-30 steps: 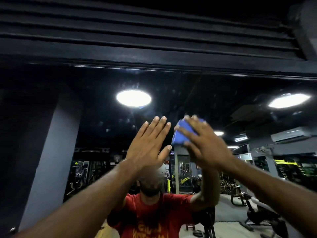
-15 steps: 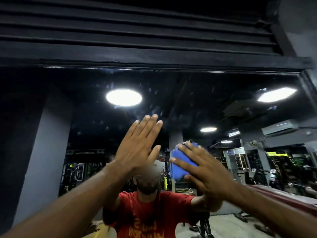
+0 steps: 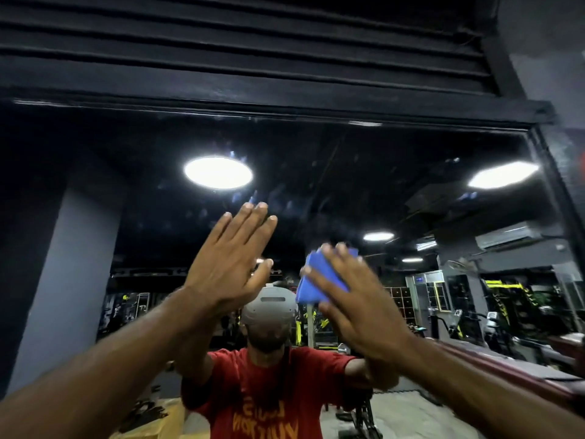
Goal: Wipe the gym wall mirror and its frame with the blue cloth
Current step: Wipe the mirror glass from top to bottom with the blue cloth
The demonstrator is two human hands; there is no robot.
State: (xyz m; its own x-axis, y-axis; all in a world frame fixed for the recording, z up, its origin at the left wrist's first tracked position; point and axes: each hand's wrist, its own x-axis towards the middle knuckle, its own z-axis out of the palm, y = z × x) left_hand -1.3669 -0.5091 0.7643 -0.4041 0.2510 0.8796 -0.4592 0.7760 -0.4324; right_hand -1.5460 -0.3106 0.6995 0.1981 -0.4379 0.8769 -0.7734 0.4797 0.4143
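Observation:
The wall mirror fills the middle of the view, smeared with faint streaks, and shows a dark gym. Its black frame runs along the top and down the right side. My right hand presses the folded blue cloth flat against the glass with straight, spread fingers. My left hand lies flat on the mirror just left of the cloth, fingers straight and together, holding nothing.
Black slatted panelling sits above the frame. A grey wall stands at the upper right. A reddish padded bench edge runs along the lower right. My reflection in a red shirt shows below my hands.
My right hand with the cloth dropped down the glass, then shifted slightly back up and right. The view turned left, so the right frame edge is now in sight. My left hand stays flat.

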